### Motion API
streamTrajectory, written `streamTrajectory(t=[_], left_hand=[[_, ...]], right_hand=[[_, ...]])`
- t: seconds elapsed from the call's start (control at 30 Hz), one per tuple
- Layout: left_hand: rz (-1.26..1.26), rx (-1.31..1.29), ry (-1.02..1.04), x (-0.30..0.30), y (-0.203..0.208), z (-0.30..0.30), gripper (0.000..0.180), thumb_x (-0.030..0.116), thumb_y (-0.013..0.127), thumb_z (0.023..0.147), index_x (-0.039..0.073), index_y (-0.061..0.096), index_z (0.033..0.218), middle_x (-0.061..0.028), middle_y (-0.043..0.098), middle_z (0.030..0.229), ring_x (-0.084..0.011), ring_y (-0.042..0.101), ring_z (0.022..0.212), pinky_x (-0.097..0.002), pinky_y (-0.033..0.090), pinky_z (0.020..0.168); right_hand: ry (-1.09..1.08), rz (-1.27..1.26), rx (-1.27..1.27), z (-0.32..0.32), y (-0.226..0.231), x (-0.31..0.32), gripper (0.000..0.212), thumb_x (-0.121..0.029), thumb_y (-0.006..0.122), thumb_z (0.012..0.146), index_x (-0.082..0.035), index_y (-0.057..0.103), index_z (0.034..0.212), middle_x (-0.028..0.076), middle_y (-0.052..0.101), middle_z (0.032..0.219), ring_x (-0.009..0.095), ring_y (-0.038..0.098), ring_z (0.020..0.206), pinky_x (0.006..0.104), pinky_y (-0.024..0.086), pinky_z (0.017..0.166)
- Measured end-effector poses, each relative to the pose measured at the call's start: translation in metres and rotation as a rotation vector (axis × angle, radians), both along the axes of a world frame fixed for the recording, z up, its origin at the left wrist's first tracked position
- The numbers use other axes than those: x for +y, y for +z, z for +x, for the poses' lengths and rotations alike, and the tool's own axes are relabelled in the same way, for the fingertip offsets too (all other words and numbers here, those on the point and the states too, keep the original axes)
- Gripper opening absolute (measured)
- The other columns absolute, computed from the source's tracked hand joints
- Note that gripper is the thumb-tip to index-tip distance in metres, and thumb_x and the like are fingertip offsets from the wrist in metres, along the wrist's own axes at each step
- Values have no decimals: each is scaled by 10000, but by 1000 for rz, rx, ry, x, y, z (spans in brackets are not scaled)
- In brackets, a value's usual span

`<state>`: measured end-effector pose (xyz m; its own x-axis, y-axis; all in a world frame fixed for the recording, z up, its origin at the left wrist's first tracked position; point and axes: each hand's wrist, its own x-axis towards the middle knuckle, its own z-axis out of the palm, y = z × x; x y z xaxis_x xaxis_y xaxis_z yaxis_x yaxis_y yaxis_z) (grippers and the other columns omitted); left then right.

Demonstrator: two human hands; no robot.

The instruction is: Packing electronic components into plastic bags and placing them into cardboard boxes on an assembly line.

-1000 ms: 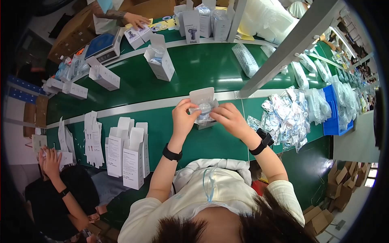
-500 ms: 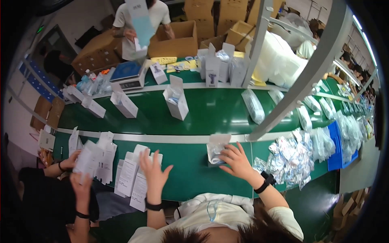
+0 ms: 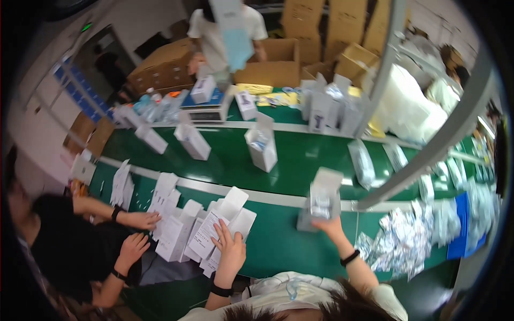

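My right hand [image 3: 329, 226] is closed around the lower near side of an open white box [image 3: 325, 197]. The box's flap stands up, and a clear-wrapped item shows inside. To the left, my left hand [image 3: 231, 249] lies with fingers stretched against the printed face of a white carton [image 3: 203, 239]. That carton is one of several white cartons standing close together, some with flaps raised. My left fingers touch the carton without wrapping around it. A pile of silvery packets [image 3: 399, 241] lies right of my right hand.
A co-worker's hands [image 3: 134, 249] are beside the cartons at left. Beyond a pale rail, an open white box [image 3: 262, 147] and wrapped items [image 3: 363, 163] stand on the green belt. A metal post [image 3: 428, 144] slants across the right. A blue bin [image 3: 459, 224] sits far right.
The view has swung left. My right hand has gone from the box's opening to its near side. My left hand has come down onto the cartons. The co-worker has let go of a white carton.
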<state>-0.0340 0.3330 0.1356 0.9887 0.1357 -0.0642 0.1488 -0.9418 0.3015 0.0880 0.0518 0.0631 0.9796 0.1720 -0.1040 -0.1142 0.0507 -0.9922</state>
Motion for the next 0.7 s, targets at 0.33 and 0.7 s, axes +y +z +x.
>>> streamTrajectory(t=[0.33,0.7], left_hand=[[40,-32,-362,-113,-52,91,282,123,617,735,-1,454,929,-342,62,1364,-518,56,1267,-730,124,876],[-271,-152,-224,-56,-57,117,691,277,694,695,37,366,1254,-219,188,1378,-420,213,1250,-632,229,909]], right_hand=[[-197,-272,-469,176,5,47,992,-146,757,545,-40,189,1352,167,350,1301,287,326,1234,353,250,1028],[-661,-1011,-647,217,-44,-55,653,-226,654,705,-120,373,1285,143,467,1205,360,356,1177,462,264,990]])
